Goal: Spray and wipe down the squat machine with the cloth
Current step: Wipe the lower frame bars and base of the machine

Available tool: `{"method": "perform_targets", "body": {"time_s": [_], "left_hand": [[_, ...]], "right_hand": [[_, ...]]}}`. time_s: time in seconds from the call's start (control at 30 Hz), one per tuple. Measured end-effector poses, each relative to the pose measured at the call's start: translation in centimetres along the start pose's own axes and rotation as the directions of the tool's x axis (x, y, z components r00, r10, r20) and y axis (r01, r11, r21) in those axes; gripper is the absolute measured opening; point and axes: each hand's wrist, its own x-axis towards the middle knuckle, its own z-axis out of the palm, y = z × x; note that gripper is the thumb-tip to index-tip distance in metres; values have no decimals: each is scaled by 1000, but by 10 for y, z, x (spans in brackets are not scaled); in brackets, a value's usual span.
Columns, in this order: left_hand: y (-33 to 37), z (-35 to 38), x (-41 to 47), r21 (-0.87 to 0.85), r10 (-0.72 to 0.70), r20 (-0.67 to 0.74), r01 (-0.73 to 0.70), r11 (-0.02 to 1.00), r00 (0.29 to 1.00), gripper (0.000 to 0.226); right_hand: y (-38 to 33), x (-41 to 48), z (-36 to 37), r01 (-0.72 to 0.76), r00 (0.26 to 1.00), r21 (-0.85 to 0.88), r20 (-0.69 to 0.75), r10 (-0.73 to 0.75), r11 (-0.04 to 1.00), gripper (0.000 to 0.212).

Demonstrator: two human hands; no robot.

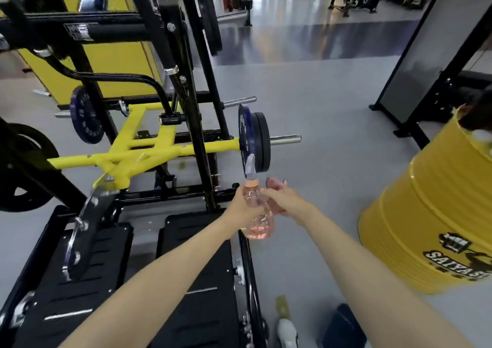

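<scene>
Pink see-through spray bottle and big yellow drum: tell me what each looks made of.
Pink see-through spray bottle: seemingly clear plastic, glossy; its tinted, moulded wall lets light through. Big yellow drum: probably painted steel, glossy; ribbed hoops and bright highlights suggest it.

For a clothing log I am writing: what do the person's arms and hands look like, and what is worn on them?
The left forearm and right forearm are bare, no sleeve in view. The left hand and right hand wear no gloves; no watch or bracelet shows. Right fingernails seem painted.
</scene>
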Motion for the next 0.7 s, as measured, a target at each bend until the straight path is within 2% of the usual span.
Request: {"method": "perform_targets", "body": {"time_s": [0.03, 0.07, 0.17, 0.23, 0.33, 0.4, 0.53, 0.7], "left_hand": [[5, 4, 10, -23, -2, -12, 2, 1000, 1000, 67], [11, 10, 20, -63, -4, -25, 3, 998, 1000, 63], [35, 22, 40, -178, -9, -49, 1, 984, 999, 47], [43, 29, 51, -231, -30, -57, 16, 973, 998, 53], [40, 37, 57, -217, -51, -76, 33, 976, 996, 75], [39, 34, 58, -200, -75, -149, 44, 979, 986, 66], [37, 14, 61, -184, -70, -228, 28, 982, 971, 23], [15, 5, 75, -231, -88, -281, 22, 973, 956, 16]], "right_hand": [[3, 5, -10, -55, 998, 53, 15, 54, 997, 33], [8, 16, -20, -129, 991, 94, 40, 126, 987, 29], [12, 30, -37, -315, 945, 248, 167, 280, 916, 51], [9, 33, -42, -395, 916, 459, 257, 307, 796, 63], [4, 38, -41, -453, 891, 688, 379, 252, 567, 60], [0, 40, -33, -490, 871, 709, 429, 241, 508, 51], [0, 45, -8, -505, 860, 703, 459, 223, 501, 39], [17, 44, 17, -581, 811, 702, 540, 225, 412, 43]]}}
